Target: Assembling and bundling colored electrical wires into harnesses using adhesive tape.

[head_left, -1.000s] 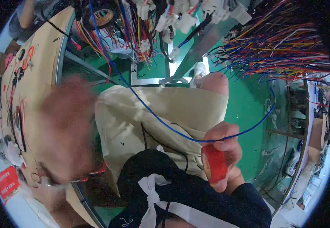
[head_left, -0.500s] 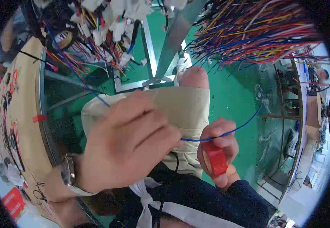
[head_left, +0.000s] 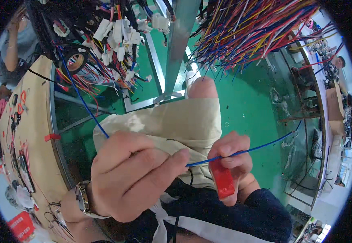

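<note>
A thin blue wire (head_left: 83, 101) comes down from the harness at the upper left and runs behind my left hand (head_left: 139, 174). That hand is closed, pinching the wire, its back toward me and a watch on the wrist. Between the hands a short stretch of wire shows. My right hand (head_left: 240, 152) grips the wire between thumb and finger, and its loose end trails off to the right. Tucked in the same palm is a roll of red tape (head_left: 223, 180), seen nearly edge-on. The left fingertips are partly hidden.
White connectors (head_left: 121, 34) on bundled wires hang at the upper left, beside a black tape roll (head_left: 75, 62). A thick bunch of coloured wires (head_left: 248, 32) hangs upper right. A metal post (head_left: 180, 44) stands between. A wooden table (head_left: 34, 133) runs along the left; a person stands beyond.
Both hands sit slightly lower in view. The red tape roll has turned, its side face no longer showing. The wire's free end now stretches straighter and farther right.
</note>
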`<state>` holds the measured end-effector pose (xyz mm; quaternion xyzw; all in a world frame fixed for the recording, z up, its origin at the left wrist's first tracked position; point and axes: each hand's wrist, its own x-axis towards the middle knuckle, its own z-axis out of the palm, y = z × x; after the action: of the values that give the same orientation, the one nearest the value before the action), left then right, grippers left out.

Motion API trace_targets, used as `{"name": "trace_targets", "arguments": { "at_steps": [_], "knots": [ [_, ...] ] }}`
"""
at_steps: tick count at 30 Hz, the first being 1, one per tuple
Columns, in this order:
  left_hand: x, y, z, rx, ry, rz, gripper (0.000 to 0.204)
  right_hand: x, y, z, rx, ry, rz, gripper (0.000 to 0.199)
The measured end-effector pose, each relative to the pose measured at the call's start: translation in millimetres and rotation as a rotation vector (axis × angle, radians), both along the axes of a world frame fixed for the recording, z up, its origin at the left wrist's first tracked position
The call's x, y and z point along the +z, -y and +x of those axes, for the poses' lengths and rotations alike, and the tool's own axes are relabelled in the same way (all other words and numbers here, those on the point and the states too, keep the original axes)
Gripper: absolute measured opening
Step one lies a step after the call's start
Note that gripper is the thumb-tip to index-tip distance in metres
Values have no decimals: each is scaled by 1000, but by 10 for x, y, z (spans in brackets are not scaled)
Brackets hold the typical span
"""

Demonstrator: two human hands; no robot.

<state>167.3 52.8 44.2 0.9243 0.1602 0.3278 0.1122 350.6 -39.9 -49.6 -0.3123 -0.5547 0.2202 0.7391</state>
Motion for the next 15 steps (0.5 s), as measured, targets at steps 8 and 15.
{"name": "trace_targets", "arguments": {
  "at_steps": [8,15],
  "knots": [
    [32,11,1,1,35,44,28,12,8,-37,22,-57,70,59],
    [55,22,-26,46,30,35,27,65,25,-25,119,-129,9,60]
  ]
}}
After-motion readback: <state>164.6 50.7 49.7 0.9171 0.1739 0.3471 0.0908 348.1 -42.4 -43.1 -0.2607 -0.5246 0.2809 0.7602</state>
